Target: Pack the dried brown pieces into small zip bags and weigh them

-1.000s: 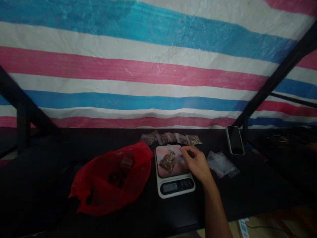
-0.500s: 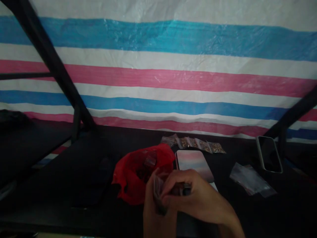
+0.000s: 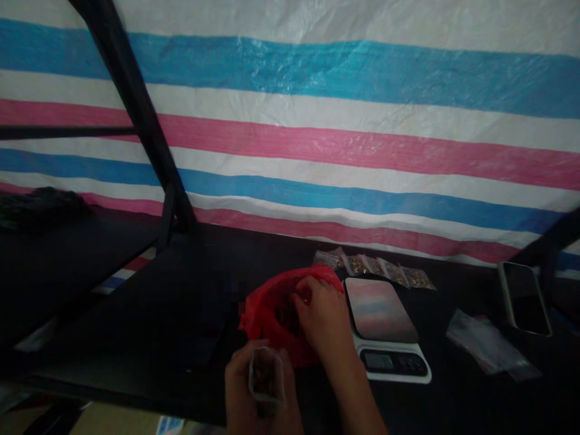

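My left hand (image 3: pixel 240 386) is wrapped round a small clear zip bag (image 3: pixel 266 377) near the table's front edge. The bag's mouth faces up and small brown pieces show inside it. My right hand (image 3: pixel 324 314) reaches into a red plastic bag (image 3: pixel 263 296), its fingers bent together over the dark contents. What sits between those fingertips is too dim to make out. Just right of this hand stands a white digital scale (image 3: pixel 394 362) with a bare metal plate.
Several filled zip bags (image 3: pixel 385 270) lie in a row behind the scale. Flat clear bags (image 3: pixel 489 347) rest to the right, near a phone (image 3: pixel 525 299). A black frame bar (image 3: pixel 136 115) rises on the left before a striped plastic sheet (image 3: pixel 362 145).
My right hand has left the mouth of the small zip bag and moved into the red bag. My left hand has shifted left and down with the zip bag. The scale's display is uncovered.
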Tool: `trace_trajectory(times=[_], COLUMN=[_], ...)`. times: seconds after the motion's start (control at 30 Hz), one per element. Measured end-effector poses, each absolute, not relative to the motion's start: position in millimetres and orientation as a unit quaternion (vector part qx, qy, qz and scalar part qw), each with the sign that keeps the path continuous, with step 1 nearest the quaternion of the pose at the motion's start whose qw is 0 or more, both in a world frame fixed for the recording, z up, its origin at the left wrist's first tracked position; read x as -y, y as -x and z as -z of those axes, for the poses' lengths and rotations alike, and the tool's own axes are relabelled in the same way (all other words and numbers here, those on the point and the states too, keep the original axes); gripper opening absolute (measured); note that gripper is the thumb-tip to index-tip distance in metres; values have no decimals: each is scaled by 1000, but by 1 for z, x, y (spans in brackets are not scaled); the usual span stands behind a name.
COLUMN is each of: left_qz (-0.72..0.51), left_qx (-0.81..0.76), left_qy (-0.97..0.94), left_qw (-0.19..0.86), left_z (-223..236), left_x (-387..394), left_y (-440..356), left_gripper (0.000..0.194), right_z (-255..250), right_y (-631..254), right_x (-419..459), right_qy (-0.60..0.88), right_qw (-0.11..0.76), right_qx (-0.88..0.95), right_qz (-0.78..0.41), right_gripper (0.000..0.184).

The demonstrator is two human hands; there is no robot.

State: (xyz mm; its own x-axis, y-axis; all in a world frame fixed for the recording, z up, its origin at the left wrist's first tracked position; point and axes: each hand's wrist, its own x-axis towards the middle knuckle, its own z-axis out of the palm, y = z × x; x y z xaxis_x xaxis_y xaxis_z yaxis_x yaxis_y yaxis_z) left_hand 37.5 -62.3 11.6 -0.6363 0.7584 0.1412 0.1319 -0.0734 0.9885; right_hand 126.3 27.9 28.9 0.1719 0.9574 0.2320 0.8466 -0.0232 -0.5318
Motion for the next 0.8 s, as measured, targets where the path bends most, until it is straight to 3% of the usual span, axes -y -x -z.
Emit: trace_trajectory(times=[0.27, 0.6, 0.8], left_qz=[-615, -603, -617], left_qx=[-641, -628, -644], left_qy=[-334, -320, -281], left_qw=[316, 374, 353], left_z=[-10, 12, -5], left_x=[48, 30, 31], left_y=[-27, -18, -22], left_gripper=[29, 44, 44], right_z=[-16, -36, -29], right_y=[-135, -129, -137], right_x=[-31, -16, -16], right_qy=[687, 518, 574], right_qw=[328, 365, 360], right_qx=[643, 711, 694], right_qz=[-82, -305, -243], right_gripper=[22, 39, 40])
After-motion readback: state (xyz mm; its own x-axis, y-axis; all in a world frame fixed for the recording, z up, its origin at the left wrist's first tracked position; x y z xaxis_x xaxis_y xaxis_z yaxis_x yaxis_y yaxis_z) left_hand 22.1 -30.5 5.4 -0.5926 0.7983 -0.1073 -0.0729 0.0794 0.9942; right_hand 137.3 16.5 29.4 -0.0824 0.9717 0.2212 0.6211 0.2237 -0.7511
